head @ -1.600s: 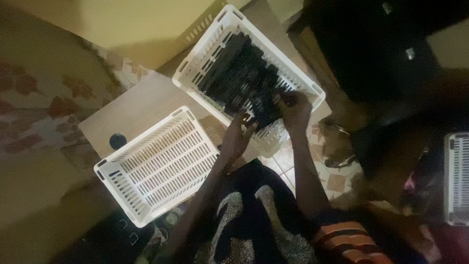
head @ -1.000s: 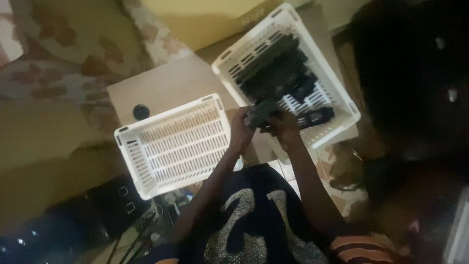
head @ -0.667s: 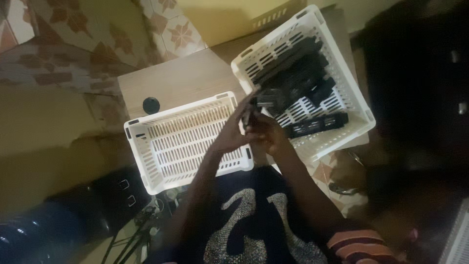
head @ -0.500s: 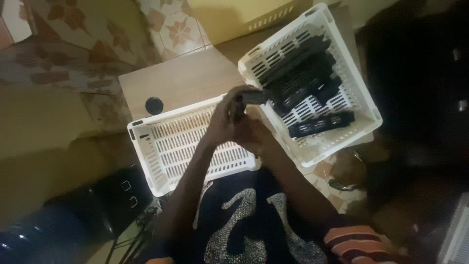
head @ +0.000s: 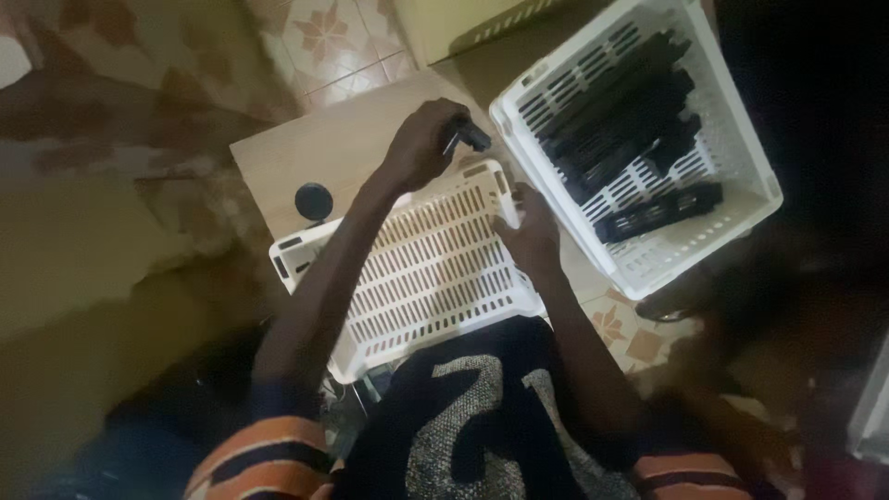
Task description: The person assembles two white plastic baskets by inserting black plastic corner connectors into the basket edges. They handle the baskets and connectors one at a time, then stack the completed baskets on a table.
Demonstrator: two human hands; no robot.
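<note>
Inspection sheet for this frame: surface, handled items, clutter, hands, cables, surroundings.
Surface: small wooden table.
Handled items: small black part; white slotted basket, nothing in it; second white basket with black parts.
Clutter: black round object on the table.
Hands: left hand grips the small black part; right hand rests on the near basket's rim.
Cables: nothing seen.
Surroundings: patterned tile floor.

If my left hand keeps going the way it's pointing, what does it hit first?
Probably the full white basket: the left hand, holding a small dark part, points right toward its near rim, though depth is unclear.
</note>
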